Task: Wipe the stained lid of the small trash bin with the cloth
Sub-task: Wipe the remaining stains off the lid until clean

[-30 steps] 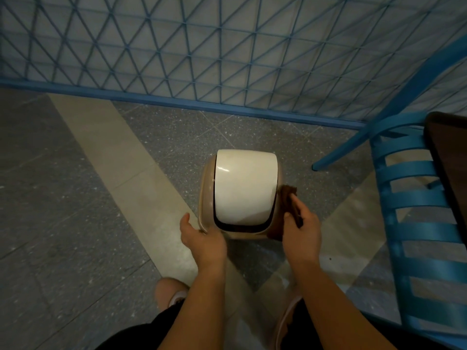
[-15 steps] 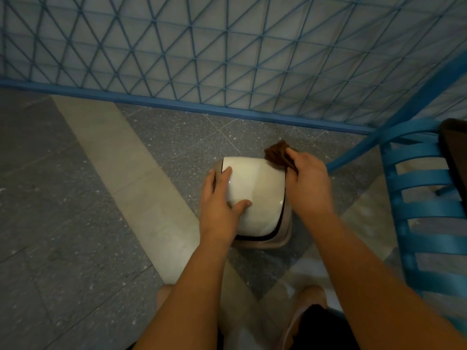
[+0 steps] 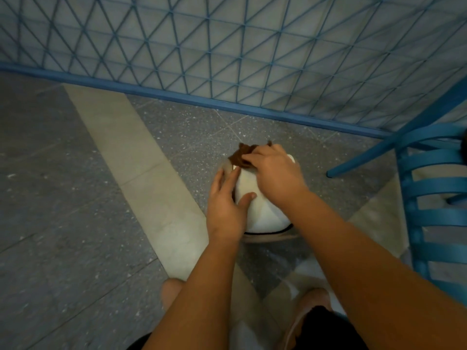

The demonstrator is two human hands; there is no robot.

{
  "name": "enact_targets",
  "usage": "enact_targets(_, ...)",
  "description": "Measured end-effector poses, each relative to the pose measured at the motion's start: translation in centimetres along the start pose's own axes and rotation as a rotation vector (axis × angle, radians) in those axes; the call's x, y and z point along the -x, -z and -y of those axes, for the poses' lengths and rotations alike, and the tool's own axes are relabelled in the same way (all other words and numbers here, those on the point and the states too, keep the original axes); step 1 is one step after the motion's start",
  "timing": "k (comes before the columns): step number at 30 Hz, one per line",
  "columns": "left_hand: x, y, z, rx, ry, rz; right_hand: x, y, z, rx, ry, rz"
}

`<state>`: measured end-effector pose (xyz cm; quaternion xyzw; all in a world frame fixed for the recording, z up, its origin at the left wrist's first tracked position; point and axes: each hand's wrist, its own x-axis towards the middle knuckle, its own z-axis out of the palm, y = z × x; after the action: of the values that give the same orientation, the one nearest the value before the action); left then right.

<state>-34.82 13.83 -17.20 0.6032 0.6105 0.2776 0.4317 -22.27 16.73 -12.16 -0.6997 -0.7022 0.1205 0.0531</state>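
- On the left, grey speckled floor point(image 3: 63, 198) with a pale tile strip point(image 3: 141, 173) running diagonally from the far left toward the knees; nothing of the task there.
- Just right of the strip, the left hand point(image 3: 226, 203): fingers straight and spread along the left edge of the lid, thumb point(image 3: 249, 198) pressed onto the white top. Not a closed grasp, more a flat bracing hold. Probably placed so to keep the light bin from sliding or the lid from swinging while the other hand rubs.
- In the middle, standing on the floor between the two hands, the small trash bin point(image 3: 267, 237), only its tan rim visible under the lid.
- On top, the white domed lid point(image 3: 262, 210), long axis going away from the person toward the fence, with the dark opening slit at the near end, facing the knees. No stain to make out from here; too blurred to tell.
- At the far end of the lid, the brown cloth point(image 3: 240, 155), bunched, touching the far left corner.
- Over it, the right hand point(image 3: 274, 170), fingers curled down on the cloth and pinning it to the lid, arm crossing over the near right part. Judged as a wiping stroke at the far edge, with most of the lid surface not covered by the cloth at this moment.
- Behind, the blue mesh fence point(image 3: 227, 46) along the floor.
- On the far right, well apart from the bin, a blue slatted chair point(image 3: 437, 198).
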Motion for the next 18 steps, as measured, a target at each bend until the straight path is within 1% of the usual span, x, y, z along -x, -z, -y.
enact_targets(4,0.0,-0.4,-0.3,-0.039,0.008,0.035,1.4,1.3,-4.4,0.042,-0.18,-0.011)
enact_targets(8,-0.4,-0.3,-0.7,-0.08,0.033,0.08,1.4,1.0,-5.6,0.028,-0.323,-0.025)
enact_targets(10,-0.6,-0.1,-0.9,-0.074,0.02,0.108,1.6,0.5,-6.5,-0.012,-0.431,-0.049)
enact_targets(12,-0.8,-0.1,-1.0,-0.077,0.011,0.126,2.3,0.0,-7.3,-0.121,-0.558,-0.096)
enact_targets(14,-1.1,-0.2,-1.1,-0.075,0.018,0.135,3.1,-0.2,-7.5,-0.315,-0.663,-0.158)
enact_targets(16,-1.2,-0.2,-1.1,-0.067,0.023,0.137,3.9,-0.4,-7.5,-0.493,-0.77,-0.184)
enact_targets(18,-1.1,-0.1,-1.0,-0.055,0.019,0.135,4.7,-0.9,-7.2,-0.587,-0.837,-0.204)
